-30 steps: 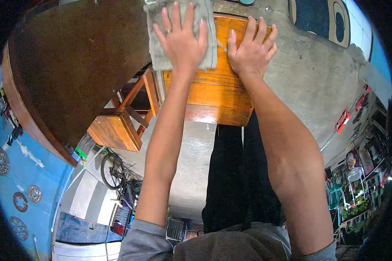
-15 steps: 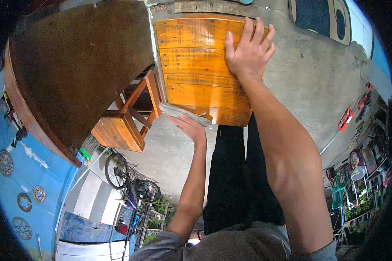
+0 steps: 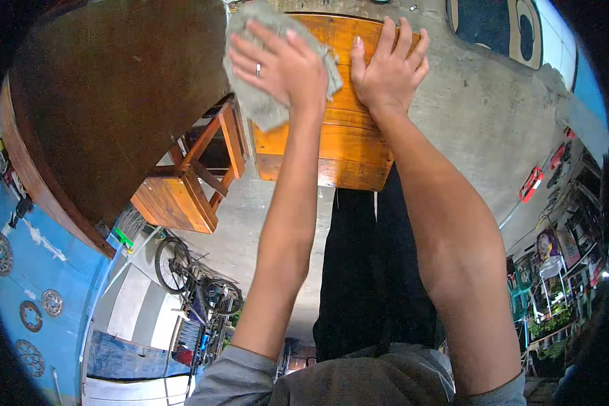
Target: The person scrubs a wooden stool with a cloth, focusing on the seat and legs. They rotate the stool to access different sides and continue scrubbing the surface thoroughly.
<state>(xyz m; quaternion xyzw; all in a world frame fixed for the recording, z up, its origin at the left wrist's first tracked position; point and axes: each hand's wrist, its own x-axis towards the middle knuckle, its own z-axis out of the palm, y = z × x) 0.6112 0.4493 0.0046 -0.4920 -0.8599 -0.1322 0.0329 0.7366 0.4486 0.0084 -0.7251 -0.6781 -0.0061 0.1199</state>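
Observation:
A glossy orange-brown wooden seat (image 3: 358, 125) made of several planks stands before my legs. My left hand (image 3: 287, 71), wearing a ring, lies over a grey cloth (image 3: 267, 111) and presses it onto the seat's far left part. The cloth spreads past the fingers and covers that corner. At the far right edge of the seat, my right hand (image 3: 389, 74) rests with its fingers spread and holds nothing. Some fingertips reach beyond the edge.
A dark brown table (image 3: 128, 88) stands close on the left. Beside it is a wooden stool (image 3: 176, 199) with slanted legs. A bicycle (image 3: 176, 264) stands farther off at lower left, and cluttered shelves (image 3: 555, 271) line the right side. My legs (image 3: 358, 271) are just below the seat.
My left hand has moved from the seat's near left edge up to its far left part, taking the grey cloth with it. The right hand stays at the right edge.

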